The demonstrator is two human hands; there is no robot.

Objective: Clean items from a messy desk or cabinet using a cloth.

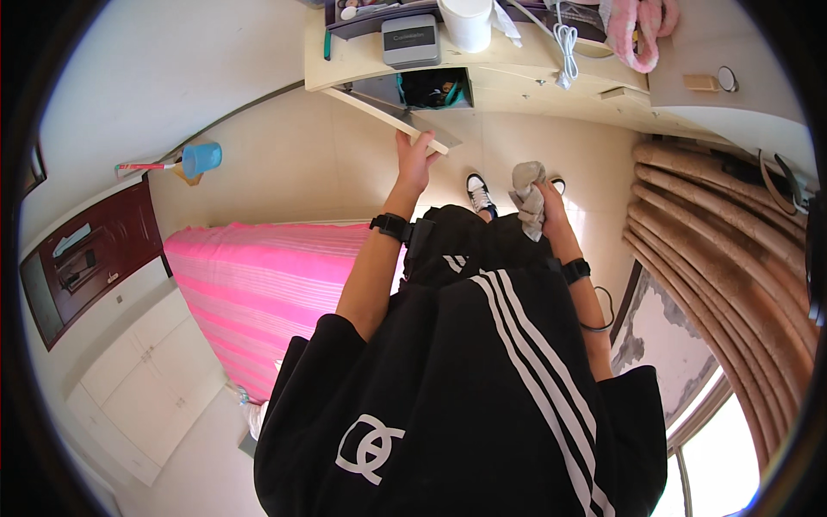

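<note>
My left hand (414, 162) grips the free edge of a pale wooden cabinet door (379, 115), which stands swung outward. Behind the door the compartment shows a dark bag with a teal rim (431, 89) and small things I cannot make out. A crumpled grey cloth (528, 196) hangs from my right hand (554, 213), its fingers closed around it beside my thigh. Both wrists wear black bands.
On the cabinet top (508, 59) stand a grey box (410, 41), a white canister (466, 24) and a coiled white cable (564, 50). A pink-covered bed (267, 276) lies to the left, brown curtains (715, 224) to the right. A blue bucket (202, 158) is by the wall.
</note>
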